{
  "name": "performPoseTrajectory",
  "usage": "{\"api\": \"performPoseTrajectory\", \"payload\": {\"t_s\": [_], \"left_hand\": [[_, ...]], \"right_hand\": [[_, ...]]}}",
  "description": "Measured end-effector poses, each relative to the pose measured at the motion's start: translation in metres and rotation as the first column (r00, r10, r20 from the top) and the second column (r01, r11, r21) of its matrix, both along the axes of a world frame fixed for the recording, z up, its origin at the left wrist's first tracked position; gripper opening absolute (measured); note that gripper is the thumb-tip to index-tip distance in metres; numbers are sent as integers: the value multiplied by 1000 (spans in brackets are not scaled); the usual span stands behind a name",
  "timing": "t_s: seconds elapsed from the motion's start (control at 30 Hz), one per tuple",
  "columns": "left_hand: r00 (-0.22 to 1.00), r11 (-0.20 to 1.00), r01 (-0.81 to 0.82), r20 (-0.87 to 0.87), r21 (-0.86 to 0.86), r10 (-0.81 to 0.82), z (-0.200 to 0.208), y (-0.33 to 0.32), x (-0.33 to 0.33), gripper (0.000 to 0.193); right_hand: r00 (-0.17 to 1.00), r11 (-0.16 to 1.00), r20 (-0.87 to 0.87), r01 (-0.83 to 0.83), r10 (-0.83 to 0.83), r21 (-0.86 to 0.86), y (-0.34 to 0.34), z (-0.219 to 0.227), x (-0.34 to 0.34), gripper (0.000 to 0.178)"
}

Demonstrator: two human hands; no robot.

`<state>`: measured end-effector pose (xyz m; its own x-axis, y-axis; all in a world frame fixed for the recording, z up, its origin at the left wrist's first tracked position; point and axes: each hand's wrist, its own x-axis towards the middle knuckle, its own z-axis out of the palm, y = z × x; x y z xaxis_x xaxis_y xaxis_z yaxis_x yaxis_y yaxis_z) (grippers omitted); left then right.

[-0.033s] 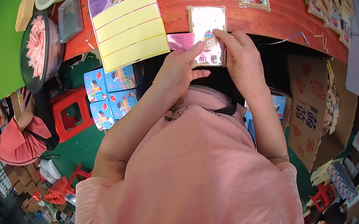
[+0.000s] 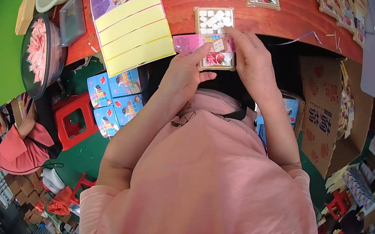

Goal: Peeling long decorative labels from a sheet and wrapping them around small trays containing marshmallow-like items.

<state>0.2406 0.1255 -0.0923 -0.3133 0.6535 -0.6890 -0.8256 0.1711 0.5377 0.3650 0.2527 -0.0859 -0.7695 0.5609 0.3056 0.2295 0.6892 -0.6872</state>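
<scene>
A shallow tan tray [image 2: 196, 20] is between my hands at the table's near edge. White cubes [image 2: 213, 19] fill its far part, and a red printed packet [image 2: 216, 60] shows in its near part. Across its middle lies a pink printed label strip [image 2: 187, 43], with one end sticking out to the left. My left hand [image 2: 185, 70] is closed on the tray's left side, thumb on the strip, some fingers hidden underneath. My right hand [image 2: 253, 56] is closed at the tray's right side, its fingertips pressing the strip's right end.
A sheet of yellow-backed labels [image 2: 134, 35] overhangs the table edge at left. Beyond it stand a clear box [image 2: 72, 20] and a bowl of pink pieces [image 2: 40, 86]. Another tray [image 2: 259, 3] sits farther back. A cardboard box [image 2: 313, 110] stands right; blue boxes [image 2: 111, 100] are below left.
The bright glare over the tray has gone, so the white cubes and red packet now show. The tray appears slightly tilted; both hands stay nearly in place.
</scene>
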Motion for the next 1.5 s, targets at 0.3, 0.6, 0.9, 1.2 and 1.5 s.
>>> {"api": "performPoseTrajectory", "payload": {"t_s": [0.3,0.6,0.9,1.2,1.5], "left_hand": [[987,986,-64,-137,154,85,22,-5,14,26],[963,977,-30,-256,212,85,34,6,19,26],[674,990,-143,-732,1,98,37,-12,18,31],[927,956,249,-323,151,-191,35,5,-12,31],[767,836,500,-564,225,-307,27,-19,-17,29]], "right_hand": [[907,494,-193,19,-374,-869,7,5,36,87],[940,199,-149,-90,-308,-976,-20,10,21,33],[862,371,-154,42,-483,-928,-16,11,26,31],[943,357,-201,-97,-265,-929,-13,5,34,25],[772,219,-613,-577,-167,-787,-1,-9,52,10]]}}
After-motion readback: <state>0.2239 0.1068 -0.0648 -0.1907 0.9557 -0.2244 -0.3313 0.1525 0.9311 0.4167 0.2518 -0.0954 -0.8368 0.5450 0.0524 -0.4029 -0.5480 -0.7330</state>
